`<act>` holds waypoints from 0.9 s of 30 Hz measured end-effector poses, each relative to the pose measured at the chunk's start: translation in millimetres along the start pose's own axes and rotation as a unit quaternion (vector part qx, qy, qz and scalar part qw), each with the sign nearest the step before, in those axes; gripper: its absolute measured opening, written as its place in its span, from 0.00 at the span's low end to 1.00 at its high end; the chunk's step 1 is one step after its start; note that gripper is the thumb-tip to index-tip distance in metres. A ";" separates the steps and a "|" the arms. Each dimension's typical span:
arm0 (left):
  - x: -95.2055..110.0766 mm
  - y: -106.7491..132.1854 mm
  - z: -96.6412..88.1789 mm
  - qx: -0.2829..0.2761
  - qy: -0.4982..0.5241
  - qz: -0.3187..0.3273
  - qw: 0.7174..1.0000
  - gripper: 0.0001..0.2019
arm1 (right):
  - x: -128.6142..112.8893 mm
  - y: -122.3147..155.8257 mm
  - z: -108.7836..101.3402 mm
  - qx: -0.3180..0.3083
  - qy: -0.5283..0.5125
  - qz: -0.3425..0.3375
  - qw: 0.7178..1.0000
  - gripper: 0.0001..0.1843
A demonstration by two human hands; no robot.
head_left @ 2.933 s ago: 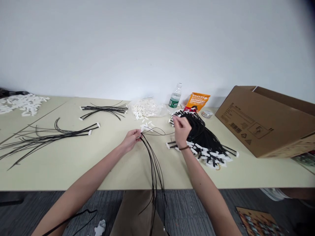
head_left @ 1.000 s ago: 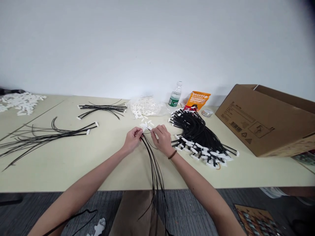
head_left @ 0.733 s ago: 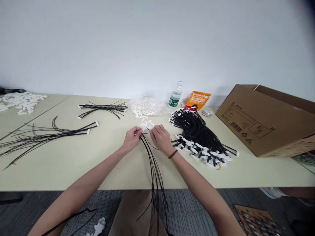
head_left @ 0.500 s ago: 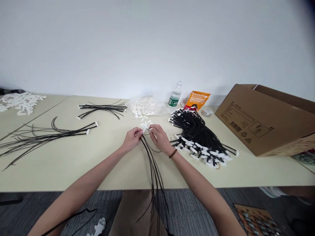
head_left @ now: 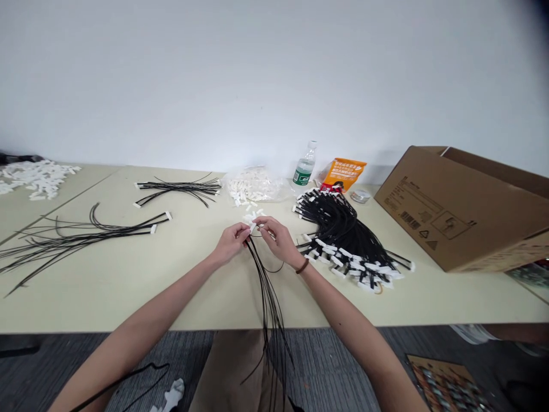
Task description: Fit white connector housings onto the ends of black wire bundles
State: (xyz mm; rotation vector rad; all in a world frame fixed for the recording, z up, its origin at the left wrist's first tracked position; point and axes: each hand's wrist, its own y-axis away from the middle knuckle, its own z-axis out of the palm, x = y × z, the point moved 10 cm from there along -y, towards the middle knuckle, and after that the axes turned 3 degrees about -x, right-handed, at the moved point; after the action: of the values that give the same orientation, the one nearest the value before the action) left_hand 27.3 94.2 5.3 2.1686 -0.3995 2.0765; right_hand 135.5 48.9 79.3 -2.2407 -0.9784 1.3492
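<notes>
Left hand [head_left: 231,244] on wires [head_left: 262,279], green-labelled bottle [head_left: 302,176], lettered packet [head_left: 345,171], barcoded carton [head_left: 450,206]

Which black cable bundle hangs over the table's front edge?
The middle bundle, in the left hand; the front-left bundle, back-left bundle and right pile lie on the table.

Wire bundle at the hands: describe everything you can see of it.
The wire bundle has thin, black, flexible-looking strands. The left hand grips its upper end at a white, plastic-looking piece, with the right hand close by. One strand loops out below the right hand; the others curve down past the table edge, their lower ends fanned apart. How the wires meet the white piece is hidden.
</notes>
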 end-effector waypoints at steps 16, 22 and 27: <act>-1.5 -0.3 -9.1 0.042 0.046 -0.024 0.998 0.16 | -9.9 5.8 -16.8 0.096 0.098 -0.040 0.990 0.06; -3.7 -2.2 -13.1 0.051 0.044 -0.016 0.998 0.17 | -10.3 5.5 -17.0 0.099 0.106 -0.030 0.989 0.07; -0.5 -0.8 -10.3 0.043 0.042 -0.013 0.998 0.16 | -5.2 5.3 -15.7 0.096 0.105 -0.011 0.990 0.07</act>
State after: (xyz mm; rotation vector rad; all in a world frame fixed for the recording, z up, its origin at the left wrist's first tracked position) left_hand 17.5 97.8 5.4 2.1113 -0.2761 2.2011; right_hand 149.6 42.3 87.0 -2.1668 -0.7642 1.1180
